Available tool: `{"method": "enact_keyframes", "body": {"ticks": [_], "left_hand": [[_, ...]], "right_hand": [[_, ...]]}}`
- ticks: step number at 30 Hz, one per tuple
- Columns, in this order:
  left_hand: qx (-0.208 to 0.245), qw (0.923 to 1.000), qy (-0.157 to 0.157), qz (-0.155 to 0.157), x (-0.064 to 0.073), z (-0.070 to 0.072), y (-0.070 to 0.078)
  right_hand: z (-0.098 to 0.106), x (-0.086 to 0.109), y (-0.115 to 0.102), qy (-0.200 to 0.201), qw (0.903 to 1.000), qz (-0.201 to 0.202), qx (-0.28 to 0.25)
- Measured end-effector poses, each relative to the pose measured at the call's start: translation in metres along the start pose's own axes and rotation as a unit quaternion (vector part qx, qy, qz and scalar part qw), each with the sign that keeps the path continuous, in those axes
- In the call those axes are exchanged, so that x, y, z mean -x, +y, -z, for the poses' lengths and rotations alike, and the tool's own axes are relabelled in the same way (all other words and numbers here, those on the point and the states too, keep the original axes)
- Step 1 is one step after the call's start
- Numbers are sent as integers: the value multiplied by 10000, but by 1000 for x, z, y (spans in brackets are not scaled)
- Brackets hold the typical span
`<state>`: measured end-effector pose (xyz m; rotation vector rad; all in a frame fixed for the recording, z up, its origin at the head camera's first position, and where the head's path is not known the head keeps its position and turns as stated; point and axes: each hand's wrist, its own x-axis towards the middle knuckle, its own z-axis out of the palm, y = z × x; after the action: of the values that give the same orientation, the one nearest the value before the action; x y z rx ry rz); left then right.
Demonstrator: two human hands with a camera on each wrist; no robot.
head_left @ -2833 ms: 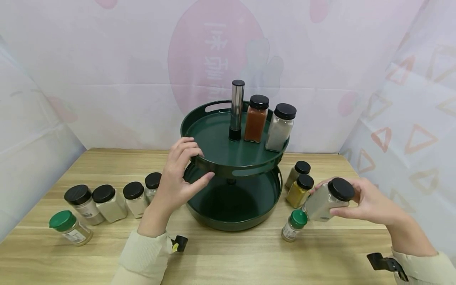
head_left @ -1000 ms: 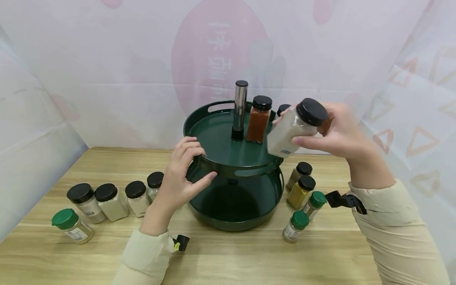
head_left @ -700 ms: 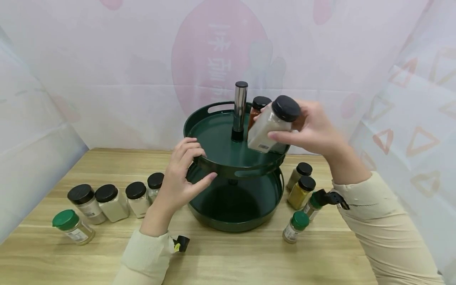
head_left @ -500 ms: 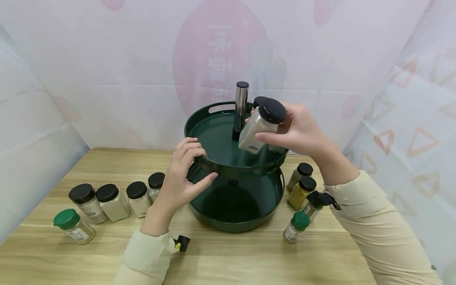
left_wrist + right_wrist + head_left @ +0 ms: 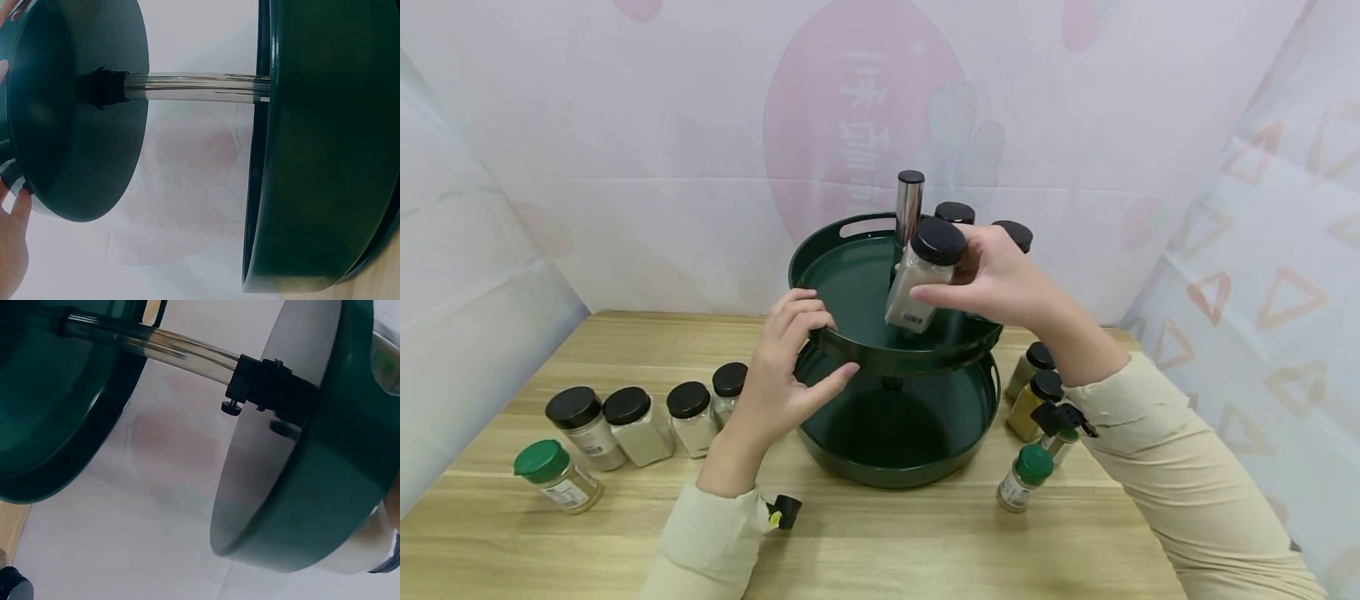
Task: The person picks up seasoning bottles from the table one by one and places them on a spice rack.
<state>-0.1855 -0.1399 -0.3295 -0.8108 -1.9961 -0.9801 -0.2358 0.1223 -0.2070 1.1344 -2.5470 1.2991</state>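
Note:
My right hand (image 5: 992, 279) grips a square, black-lidded spice jar (image 5: 913, 292) with pale contents. The jar leans slightly, its base close over the upper tray (image 5: 850, 287) of a dark green two-tier rack, in front of the metal post (image 5: 909, 200). My left hand (image 5: 775, 367) holds that tray's left front rim, fingers over the edge and thumb against the outer wall. In the left wrist view the thumb (image 5: 22, 209) touches the tray edge. Behind my right hand stand two more black-lidded jars, one showing its lid (image 5: 955, 212), the other its lid (image 5: 1015, 235); their bodies are mostly hidden.
The lower tray (image 5: 895, 477) sits on the wooden table. At left are several black-lidded jars (image 5: 640, 433) and a green-lidded jar (image 5: 561, 479). At right, near my sleeve, stand a yellow spice jar (image 5: 1026, 414) and a green-lidded jar (image 5: 1018, 483), among others.
My right hand has lifted the pale jar from the table at right, carried it up over the upper tray, then moved it left toward the post. My left hand has stayed on the rim.

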Motion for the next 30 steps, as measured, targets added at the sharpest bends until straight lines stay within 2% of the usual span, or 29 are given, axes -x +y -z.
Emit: {"method": "enact_keyframes", "body": {"ticks": [12, 19, 30], "left_hand": [[0, 10000, 0, -27, 1, 0, 0], [34, 10000, -25, -15, 0, -2, 0], [46, 10000, -56, -22, -2, -3, 0]], "right_hand": [[-12, -9, 6, -323, 9993, 170, -70], [-13, -10, 5, -499, 9987, 83, 2], [-13, -12, 6, -486, 9987, 31, 158]]}}
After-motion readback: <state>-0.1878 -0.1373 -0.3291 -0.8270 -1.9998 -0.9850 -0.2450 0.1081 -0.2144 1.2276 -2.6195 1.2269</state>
